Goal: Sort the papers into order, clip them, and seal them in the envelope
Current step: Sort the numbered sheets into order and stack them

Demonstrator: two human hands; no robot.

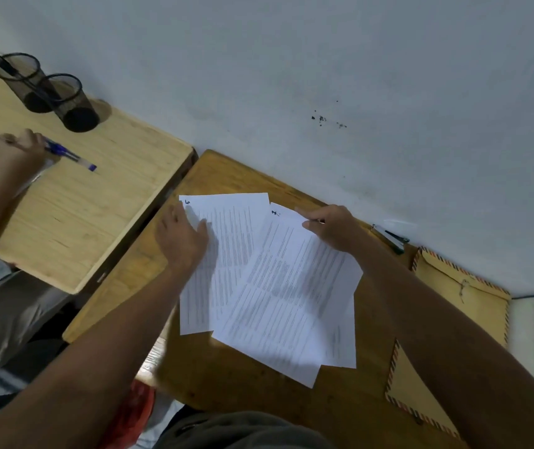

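sorting stage, papers fanned on the darker desk (213,380). the landmark is the top sheet (286,293), marked with a handwritten number at its far corner; its long axis runs from that corner, by the wall, down toward the person, tilted to the left at the near end. the right hand (335,228) sits at the far right corner of the top sheet, fingers curled and pinching its edge, so the sheet lies below and to the left of those fingers. the left hand (183,238) lies flat, fingers nearly straight, pressing on the second sheet (230,234), which shows left of the top sheet and partly under it, its long axis closer to upright in view. a further sheet (343,345) peeks out at the top sheet's near right edge; how many lie beneath cannot be told. the envelope (466,296) rests right of the top sheet, well apart, partly hidden by the right forearm. a dark object, possibly a stapler or clip (390,238), lies beyond the right hand against the wall. judged from this, the right hand is the nearer one for lifting or sliding the top sheet; clipping and sealing are not yet begun.
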